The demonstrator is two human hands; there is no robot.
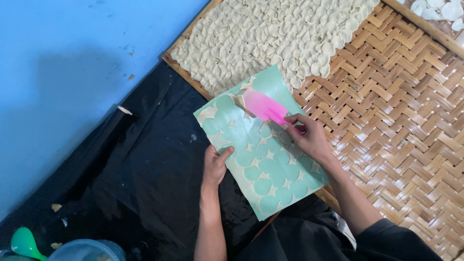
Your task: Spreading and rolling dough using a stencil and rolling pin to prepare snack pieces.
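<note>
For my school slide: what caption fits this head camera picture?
Left hand steadies a green sheet while right hand slides a pink scraper across it, above a woven tray.

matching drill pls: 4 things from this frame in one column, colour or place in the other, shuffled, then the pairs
1. scraper
2. sheet
3. woven tray
4. spoon

a. bottom left corner, green
b. pink, held in right hand
c. teal, its edge gripped by left hand
d. tan, part covered with pale round pieces

Pairs: 1-b, 2-c, 3-d, 4-a
</note>
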